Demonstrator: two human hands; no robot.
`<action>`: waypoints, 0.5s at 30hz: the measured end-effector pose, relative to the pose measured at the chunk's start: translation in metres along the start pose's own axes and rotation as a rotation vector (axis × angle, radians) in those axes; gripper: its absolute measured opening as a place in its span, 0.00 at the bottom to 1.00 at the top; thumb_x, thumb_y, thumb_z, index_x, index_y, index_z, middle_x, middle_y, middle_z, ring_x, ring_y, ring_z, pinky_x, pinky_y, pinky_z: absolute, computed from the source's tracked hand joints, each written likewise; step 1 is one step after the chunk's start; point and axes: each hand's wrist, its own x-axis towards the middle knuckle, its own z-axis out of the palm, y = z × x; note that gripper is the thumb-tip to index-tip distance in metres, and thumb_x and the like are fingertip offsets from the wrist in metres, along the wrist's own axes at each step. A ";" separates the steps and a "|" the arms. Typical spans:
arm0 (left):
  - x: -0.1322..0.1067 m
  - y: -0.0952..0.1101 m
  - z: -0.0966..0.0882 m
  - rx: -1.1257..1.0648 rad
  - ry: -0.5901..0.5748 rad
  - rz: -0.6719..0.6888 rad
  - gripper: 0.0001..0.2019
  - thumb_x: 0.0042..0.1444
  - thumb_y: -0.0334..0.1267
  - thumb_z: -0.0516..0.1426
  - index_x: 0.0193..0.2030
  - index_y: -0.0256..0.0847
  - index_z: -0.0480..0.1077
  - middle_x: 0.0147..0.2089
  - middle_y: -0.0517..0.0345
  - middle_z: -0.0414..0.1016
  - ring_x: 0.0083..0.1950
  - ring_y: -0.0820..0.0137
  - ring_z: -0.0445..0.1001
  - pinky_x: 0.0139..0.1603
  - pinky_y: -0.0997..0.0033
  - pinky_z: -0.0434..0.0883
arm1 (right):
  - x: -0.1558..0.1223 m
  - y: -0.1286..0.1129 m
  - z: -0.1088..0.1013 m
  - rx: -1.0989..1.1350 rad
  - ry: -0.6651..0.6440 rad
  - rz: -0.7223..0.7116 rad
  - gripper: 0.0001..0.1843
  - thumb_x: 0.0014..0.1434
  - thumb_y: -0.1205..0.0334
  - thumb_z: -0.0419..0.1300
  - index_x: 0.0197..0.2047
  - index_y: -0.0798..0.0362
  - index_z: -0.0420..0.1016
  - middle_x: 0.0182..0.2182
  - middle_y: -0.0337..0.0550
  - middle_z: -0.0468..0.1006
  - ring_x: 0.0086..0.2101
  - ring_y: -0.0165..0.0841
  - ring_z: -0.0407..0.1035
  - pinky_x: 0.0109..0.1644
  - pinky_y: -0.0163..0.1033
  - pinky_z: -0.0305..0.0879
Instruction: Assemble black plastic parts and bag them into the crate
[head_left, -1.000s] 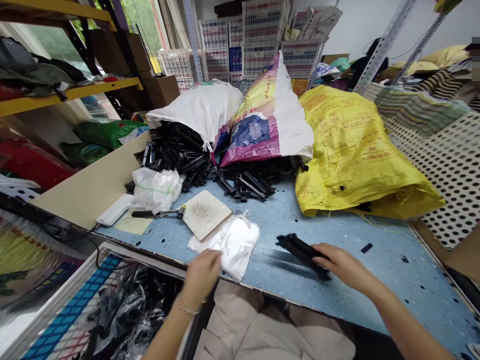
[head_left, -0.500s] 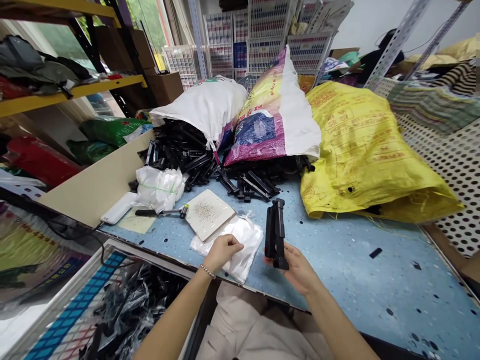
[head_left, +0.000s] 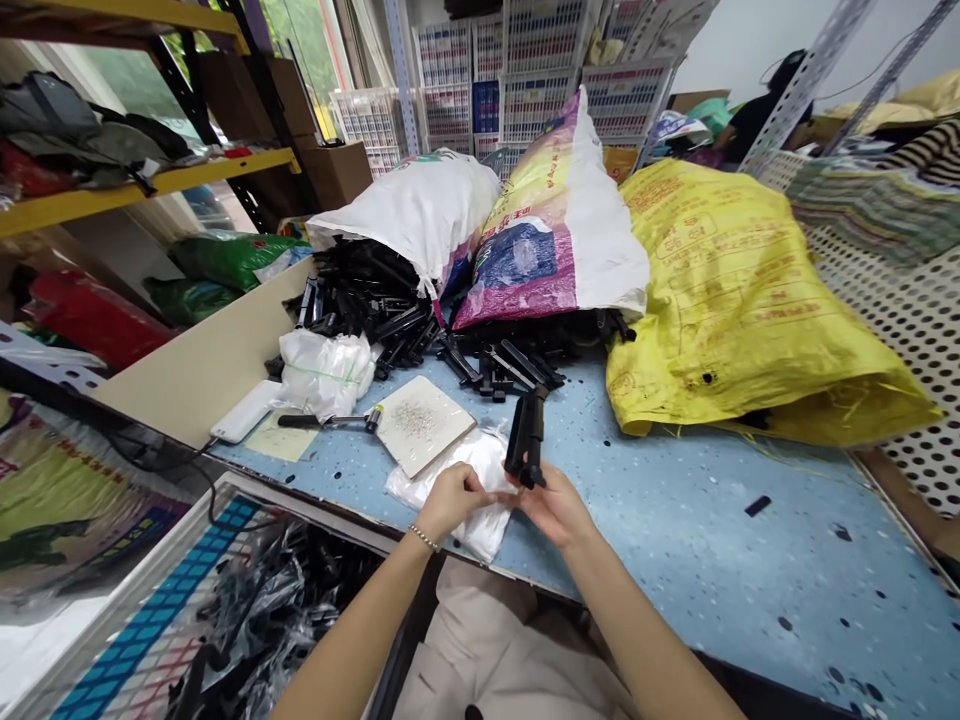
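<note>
My right hand (head_left: 556, 510) is wrapped round a long black plastic part (head_left: 526, 440), which stands tilted above the table. Left of it, my left hand (head_left: 452, 500) is closed in a pinch over a pile of thin white plastic bags (head_left: 487, 530). What lies between its fingertips is too small to tell. The fingertips of both hands nearly meet. Just beyond the left hand, a square white tile (head_left: 424, 425) holds many tiny shiny pieces and lies partly on the bags. A hammer-like tool with a black handle (head_left: 298, 421) rests left of the tile.
Heaps of similar black parts (head_left: 409, 320) lie at the back under a white sack (head_left: 412, 195) and a printed sack (head_left: 525, 255). A yellow sack (head_left: 720, 290) stands at the right. A bundled bag (head_left: 328, 370) and white device (head_left: 246, 412) lie left. A person (head_left: 772, 115) is far behind.
My right hand has brought the black part left and slightly up, towards my left hand. The left hand stays in nearly the same place, still pinched.
</note>
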 end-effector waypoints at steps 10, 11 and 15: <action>-0.018 0.020 -0.043 0.914 0.016 0.351 0.13 0.53 0.21 0.49 0.28 0.37 0.72 0.50 0.41 0.72 0.48 0.57 0.69 0.47 0.56 0.71 | -0.026 -0.006 -0.005 -0.108 0.056 -0.073 0.14 0.45 0.56 0.71 0.34 0.55 0.79 0.30 0.41 0.79 0.30 0.31 0.72 0.42 0.40 0.74; -0.016 0.016 -0.042 0.894 -0.001 0.349 0.14 0.53 0.20 0.49 0.31 0.37 0.74 0.50 0.42 0.73 0.49 0.58 0.70 0.48 0.56 0.72 | -0.037 -0.009 -0.008 -0.107 0.015 -0.011 0.14 0.47 0.56 0.70 0.36 0.55 0.79 0.30 0.42 0.79 0.30 0.31 0.72 0.40 0.39 0.74; -0.008 0.005 -0.036 0.591 -0.010 0.424 0.25 0.51 0.19 0.46 0.53 0.38 0.70 0.57 0.47 0.69 0.57 0.64 0.68 0.58 0.59 0.69 | -0.076 -0.002 -0.026 0.014 -0.181 0.399 0.19 0.52 0.56 0.66 0.45 0.59 0.76 0.30 0.46 0.78 0.28 0.29 0.71 0.28 0.30 0.70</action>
